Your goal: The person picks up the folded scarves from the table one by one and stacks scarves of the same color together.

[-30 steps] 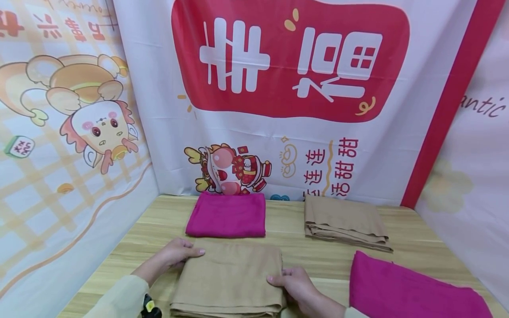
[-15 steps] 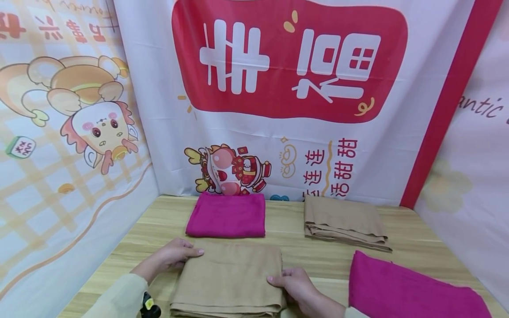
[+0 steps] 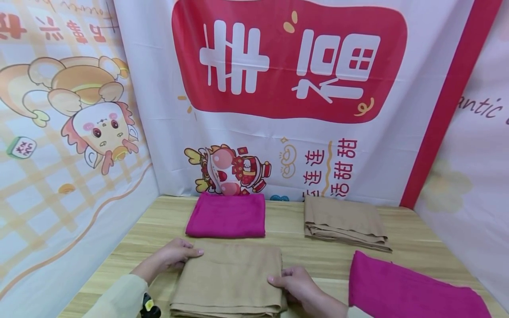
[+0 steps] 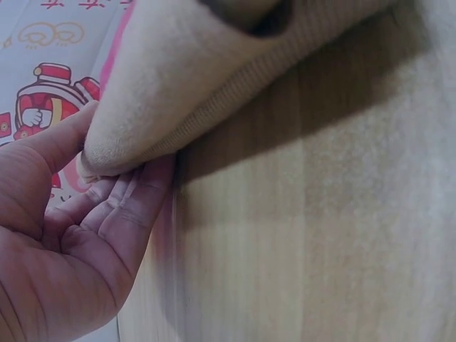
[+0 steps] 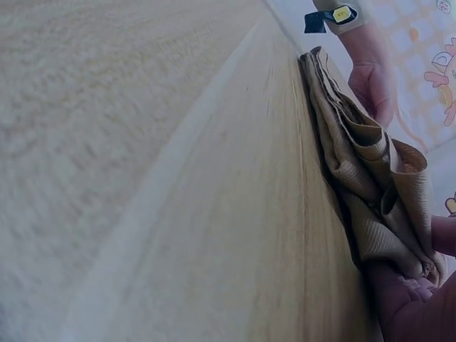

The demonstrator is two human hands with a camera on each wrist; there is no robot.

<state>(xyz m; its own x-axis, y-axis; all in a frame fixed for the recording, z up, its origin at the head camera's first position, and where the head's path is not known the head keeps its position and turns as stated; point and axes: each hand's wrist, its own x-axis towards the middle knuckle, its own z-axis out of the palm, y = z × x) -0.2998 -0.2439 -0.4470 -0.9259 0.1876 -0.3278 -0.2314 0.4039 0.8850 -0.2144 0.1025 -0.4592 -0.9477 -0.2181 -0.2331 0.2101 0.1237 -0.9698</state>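
Note:
A folded tan cloth (image 3: 230,278) lies at the front of the wooden table in the head view, its layered edge toward me. My left hand (image 3: 176,254) grips its far left corner, thumb on top; in the left wrist view the fingers (image 4: 128,206) reach under the fold. On the opposite side my right hand (image 3: 296,285) pinches the right edge, thumb above. From the right wrist view, several loose layers of the tan cloth (image 5: 370,171) show along that side, with the right-hand fingers (image 5: 402,296) tucked beneath.
Behind the held cloth lies a folded magenta cloth (image 3: 226,215). A second folded tan cloth (image 3: 346,221) sits at the back right, and another magenta cloth (image 3: 413,289) at the front right. Printed fabric hangings (image 3: 294,132) enclose the wooden table (image 3: 159,216) at the back and sides.

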